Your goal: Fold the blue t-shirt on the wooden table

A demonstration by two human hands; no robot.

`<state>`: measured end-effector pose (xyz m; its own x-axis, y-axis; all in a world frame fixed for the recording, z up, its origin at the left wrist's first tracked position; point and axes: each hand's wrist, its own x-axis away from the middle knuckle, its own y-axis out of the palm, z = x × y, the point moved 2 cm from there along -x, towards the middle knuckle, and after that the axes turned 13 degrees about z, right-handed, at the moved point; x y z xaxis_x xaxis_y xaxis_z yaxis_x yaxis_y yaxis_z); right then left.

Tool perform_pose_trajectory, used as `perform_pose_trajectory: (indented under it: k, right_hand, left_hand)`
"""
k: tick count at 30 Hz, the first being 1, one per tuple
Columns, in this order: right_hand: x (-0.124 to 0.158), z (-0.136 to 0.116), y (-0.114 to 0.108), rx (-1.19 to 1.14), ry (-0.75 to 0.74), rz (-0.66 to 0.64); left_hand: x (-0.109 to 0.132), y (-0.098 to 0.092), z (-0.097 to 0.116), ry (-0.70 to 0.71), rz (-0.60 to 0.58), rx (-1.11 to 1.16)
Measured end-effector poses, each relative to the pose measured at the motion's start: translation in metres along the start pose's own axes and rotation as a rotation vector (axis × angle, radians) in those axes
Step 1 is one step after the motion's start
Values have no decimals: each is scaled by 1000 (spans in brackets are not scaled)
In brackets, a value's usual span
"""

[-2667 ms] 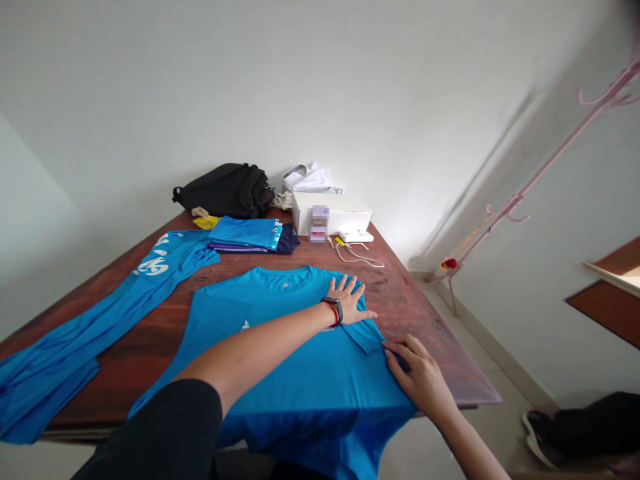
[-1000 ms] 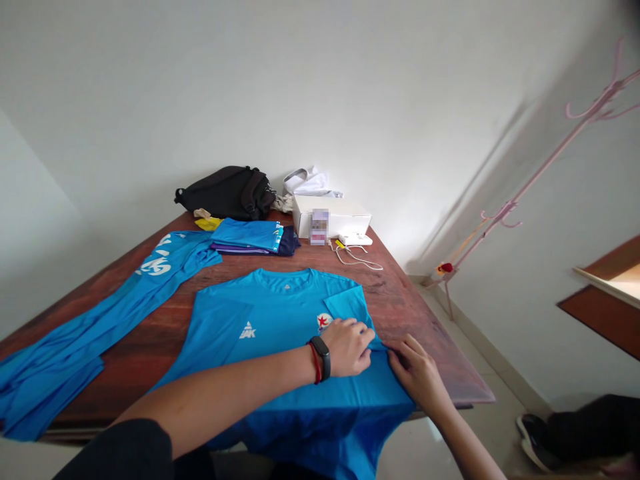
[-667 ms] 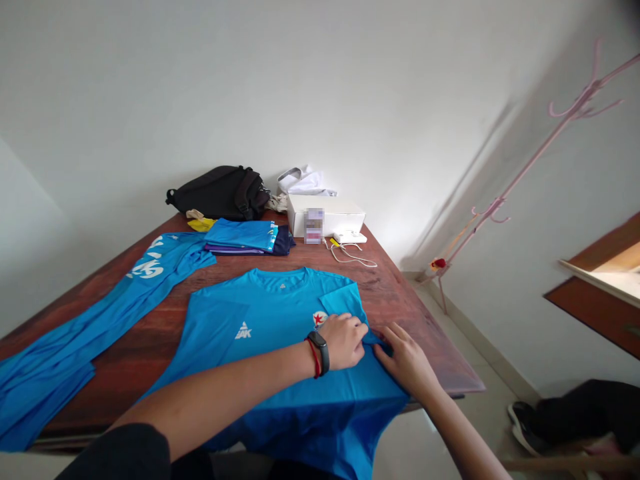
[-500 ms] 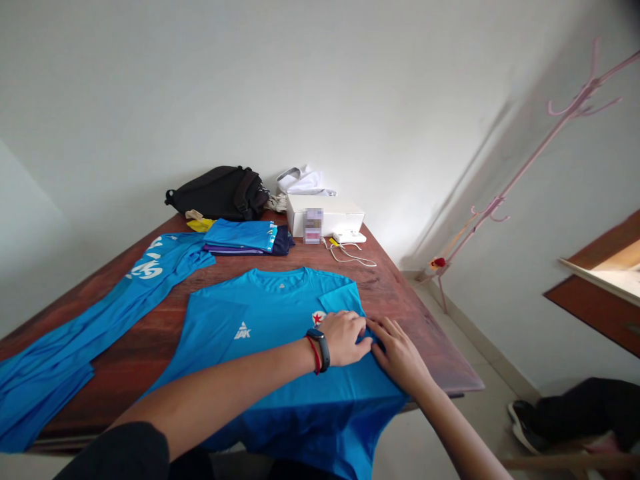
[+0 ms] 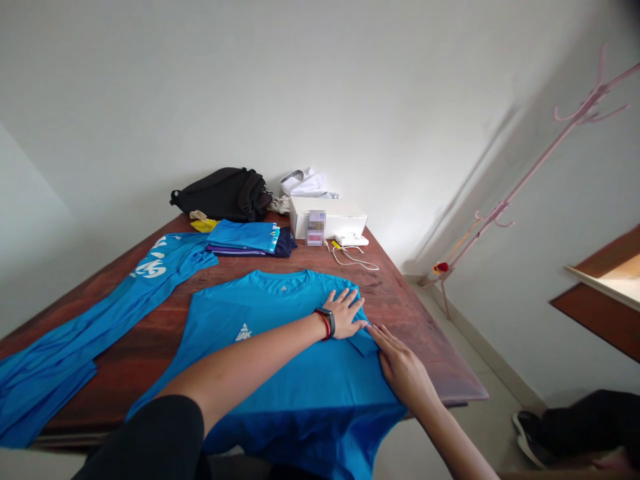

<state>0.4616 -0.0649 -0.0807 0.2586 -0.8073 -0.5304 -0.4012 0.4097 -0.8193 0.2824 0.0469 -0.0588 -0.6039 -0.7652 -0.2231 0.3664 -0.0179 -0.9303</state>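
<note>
A blue T-shirt [image 5: 300,373] lies spread on the wooden table [image 5: 400,300], its collar toward the wall and its lower part hanging over the near edge. My left hand [image 5: 343,313], with a black band and a red cord at the wrist, rests flat with fingers spread on the shirt's right shoulder area. Just beside it, my right hand [image 5: 400,360] lies along the shirt's right edge, fingers stretched out, fingertips close to my left thumb. The sleeve on that side lies folded, its end showing between the hands. Neither hand grips anything.
Another blue garment [image 5: 115,300] stretches along the table's left side. Behind are a folded clothes stack [image 5: 243,237], a black bag [image 5: 220,193], a white box [image 5: 345,217] and a white cable [image 5: 355,259]. A pink coat rack [image 5: 540,160] stands at right.
My left hand has opened from a bent grip and moved up to lie flat on the shoulder, now covering the round emblem. The sleeve end has shifted downward. My right hand's fingers have straightened.
</note>
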Motion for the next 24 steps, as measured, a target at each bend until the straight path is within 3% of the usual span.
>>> perform_pose_trajectory:
  k: [6, 16, 24]
  right_hand:
    - [6, -4, -1, 131, 46, -99]
    - [12, -13, -7, 194, 141, -154]
    - [19, -8, -1, 130, 137, -65]
  left_hand:
    - [-11, -1, -10, -48, -62, -4]
    - [-25, 3, -27, -93, -94, -19]
    - [-15, 1, -23, -68, 49, 11]
